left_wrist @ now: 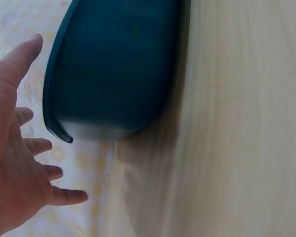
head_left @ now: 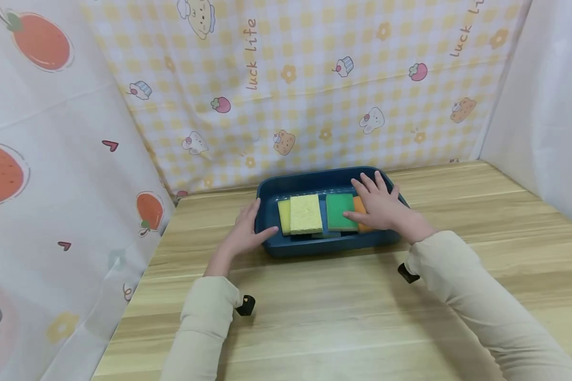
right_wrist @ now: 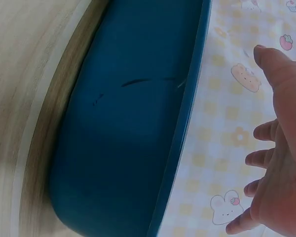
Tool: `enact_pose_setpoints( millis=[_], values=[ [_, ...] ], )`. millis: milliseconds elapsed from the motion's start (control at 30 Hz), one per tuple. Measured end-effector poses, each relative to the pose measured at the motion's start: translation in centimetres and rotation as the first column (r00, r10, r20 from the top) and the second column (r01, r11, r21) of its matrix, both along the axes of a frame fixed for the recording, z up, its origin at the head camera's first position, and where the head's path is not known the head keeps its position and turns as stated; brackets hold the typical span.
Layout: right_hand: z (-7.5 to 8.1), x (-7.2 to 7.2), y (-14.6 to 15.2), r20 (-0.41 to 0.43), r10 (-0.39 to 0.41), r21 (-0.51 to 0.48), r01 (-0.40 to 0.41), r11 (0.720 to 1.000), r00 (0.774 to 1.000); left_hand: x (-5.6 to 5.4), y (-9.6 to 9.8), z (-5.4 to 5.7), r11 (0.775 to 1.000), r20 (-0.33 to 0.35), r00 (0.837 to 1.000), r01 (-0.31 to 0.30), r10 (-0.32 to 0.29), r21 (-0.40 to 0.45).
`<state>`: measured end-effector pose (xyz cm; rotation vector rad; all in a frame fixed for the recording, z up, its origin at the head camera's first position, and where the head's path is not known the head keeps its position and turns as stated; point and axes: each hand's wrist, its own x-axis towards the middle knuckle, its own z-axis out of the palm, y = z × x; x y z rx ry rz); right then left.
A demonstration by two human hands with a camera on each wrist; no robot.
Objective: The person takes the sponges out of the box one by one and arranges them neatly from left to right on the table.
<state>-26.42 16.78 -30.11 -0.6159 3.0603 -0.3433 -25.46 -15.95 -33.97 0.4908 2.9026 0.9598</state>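
A dark blue plastic bin (head_left: 324, 245) stands on the table with several sponges in it. A pale yellow sponge (head_left: 305, 214) overlaps a yellow sponge (head_left: 284, 216); a green sponge (head_left: 340, 209) lies to their right, beside an orange sponge (head_left: 358, 205) partly hidden by my right hand. My left hand (head_left: 242, 235) is at the bin's left end, thumb and fingers apart; in the left wrist view its fingers look clear of the wall. Over the bin's right end spreads my right hand (head_left: 383, 209), straight-fingered and gripping nothing; the right wrist view shows it above the rim.
The wooden table (head_left: 305, 317) extends in front of the bin and to both sides. Behind the bin hangs a yellow-checked cloth (head_left: 314, 106). White cloths hang at the left (head_left: 76, 159) and right (head_left: 553, 106).
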Motion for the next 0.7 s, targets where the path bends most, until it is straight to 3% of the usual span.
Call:
enact_pose_setpoints(
  millis=[133,300,467,700],
  values=[
    [-0.1,-0.4,-0.4,0.009,-0.011,0.003,0.011,1.0,1.0,-0.2,-0.5,-1.1,0.979,0.025,1.0,-0.011,0.006,0.203],
    [0.2,-1.1,-1.3,0.04,-0.048,0.002,0.047,0.999,0.998,-0.3,-0.9,-2.2,0.886,0.135,0.991,-0.054,-0.01,0.46],
    [0.6,-2.3,-2.5,0.065,-0.084,0.031,0.083,0.996,0.994,-0.7,-1.1,-3.2,0.812,0.173,0.984,-0.068,-0.041,0.58],
    [0.9,-4.1,-4.0,0.128,-0.105,0.057,0.098,0.994,0.986,-0.9,-1.4,-4.3,0.752,0.225,0.971,-0.094,-0.075,0.653]
  ],
)
